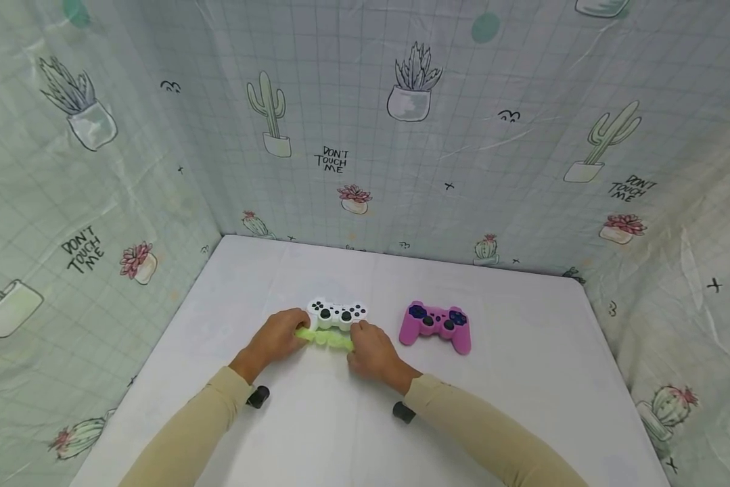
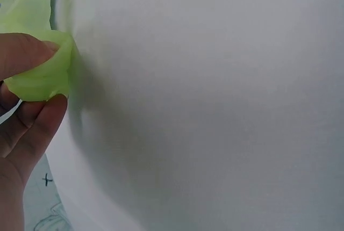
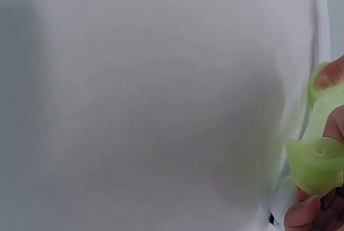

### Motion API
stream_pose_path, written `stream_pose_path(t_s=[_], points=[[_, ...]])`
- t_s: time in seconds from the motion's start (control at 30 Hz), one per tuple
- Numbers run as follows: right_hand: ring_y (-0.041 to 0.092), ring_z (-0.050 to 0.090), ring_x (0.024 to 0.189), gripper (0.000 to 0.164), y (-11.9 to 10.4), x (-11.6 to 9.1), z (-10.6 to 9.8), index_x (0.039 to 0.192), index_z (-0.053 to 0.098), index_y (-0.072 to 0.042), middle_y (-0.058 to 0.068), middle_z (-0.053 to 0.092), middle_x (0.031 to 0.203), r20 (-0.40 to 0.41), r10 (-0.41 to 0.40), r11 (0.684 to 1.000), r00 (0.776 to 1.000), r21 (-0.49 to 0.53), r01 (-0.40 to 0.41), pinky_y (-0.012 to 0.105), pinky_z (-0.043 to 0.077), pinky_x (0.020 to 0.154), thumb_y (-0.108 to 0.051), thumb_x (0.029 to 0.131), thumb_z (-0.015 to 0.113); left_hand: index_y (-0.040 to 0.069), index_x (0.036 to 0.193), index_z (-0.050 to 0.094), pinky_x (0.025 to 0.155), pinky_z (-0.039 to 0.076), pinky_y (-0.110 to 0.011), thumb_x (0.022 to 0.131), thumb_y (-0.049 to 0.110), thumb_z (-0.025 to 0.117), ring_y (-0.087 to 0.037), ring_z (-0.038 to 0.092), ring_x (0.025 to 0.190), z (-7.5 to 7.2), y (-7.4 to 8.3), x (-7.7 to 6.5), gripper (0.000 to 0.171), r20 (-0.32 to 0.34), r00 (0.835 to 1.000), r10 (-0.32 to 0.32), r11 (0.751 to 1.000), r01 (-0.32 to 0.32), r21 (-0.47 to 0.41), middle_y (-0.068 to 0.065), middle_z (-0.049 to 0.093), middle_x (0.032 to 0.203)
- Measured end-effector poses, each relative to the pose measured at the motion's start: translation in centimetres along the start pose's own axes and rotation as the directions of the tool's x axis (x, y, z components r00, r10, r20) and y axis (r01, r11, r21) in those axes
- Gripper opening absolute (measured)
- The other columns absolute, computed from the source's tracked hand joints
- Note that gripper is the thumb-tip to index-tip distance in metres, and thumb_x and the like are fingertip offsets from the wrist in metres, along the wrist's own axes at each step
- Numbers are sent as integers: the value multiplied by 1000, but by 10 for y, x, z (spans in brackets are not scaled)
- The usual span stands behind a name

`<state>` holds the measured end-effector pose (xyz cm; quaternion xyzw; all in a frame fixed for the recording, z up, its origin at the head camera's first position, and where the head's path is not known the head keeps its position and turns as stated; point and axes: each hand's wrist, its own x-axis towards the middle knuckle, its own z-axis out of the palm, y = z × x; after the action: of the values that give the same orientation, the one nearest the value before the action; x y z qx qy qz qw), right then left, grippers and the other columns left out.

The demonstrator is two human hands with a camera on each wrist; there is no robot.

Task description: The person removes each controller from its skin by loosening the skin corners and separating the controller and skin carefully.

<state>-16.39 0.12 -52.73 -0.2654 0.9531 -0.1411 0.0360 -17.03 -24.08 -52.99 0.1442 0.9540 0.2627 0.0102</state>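
Both hands grip a soft, translucent lime-green silicone cover (image 1: 325,339) and hold it stretched sideways above the table. My left hand (image 1: 279,333) pinches its left end; in the left wrist view the thumb presses the folded green material against the curled fingers. At the other end my right hand (image 1: 373,352) has its fingers curled round the edge. Just behind the cover lies a white game controller (image 1: 336,312) with black thumbsticks and dark buttons. Its handles are partly hidden by the hands and the cover.
To the right of the right hand lies a pink game controller (image 1: 436,325) with black thumbsticks. The white table (image 1: 523,352) is enclosed by hanging fabric (image 1: 365,135) printed with cacti. Black devices (image 1: 258,396) show at the wrists.
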Motion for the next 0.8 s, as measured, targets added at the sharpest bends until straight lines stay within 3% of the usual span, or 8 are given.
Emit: stream_pose_path(t_s=[0.27,0.47,0.6,0.8], points=[[13,53,77,21,-4,1,1,96,62,-12,-1,61,88,47,23,991,999,131,-29,28,49,71,-11,80,76,8,95,67,74,48,-33,82,-2,79,-16,52,81,2,-2,-5,21,4,1000,-6,1000,6,4,-1,60,85],[12,51,72,23,-2,4,1,95,59,-14,-3,58,80,91,22,965,996,259,-45,24,43,63,-8,80,76,10,93,66,74,47,-32,82,-4,77,-16,52,81,-2,-3,-6,21,25,999,-35,999,35,7,-1,60,85],[10,51,73,25,1,5,2,98,60,-13,-3,60,82,89,-6,947,996,321,-23,22,44,65,-8,81,78,10,91,66,73,46,-32,81,-4,75,-16,52,79,-3,-4,-6,20,47,998,-51,999,51,4,-1,60,83],[12,51,81,27,4,9,0,104,63,-11,0,60,88,132,-42,882,990,471,-25,24,45,72,-4,81,75,9,90,69,71,44,-30,80,1,73,-16,51,77,-4,-4,-3,13,33,998,-61,997,62,-44,-1,60,82]])
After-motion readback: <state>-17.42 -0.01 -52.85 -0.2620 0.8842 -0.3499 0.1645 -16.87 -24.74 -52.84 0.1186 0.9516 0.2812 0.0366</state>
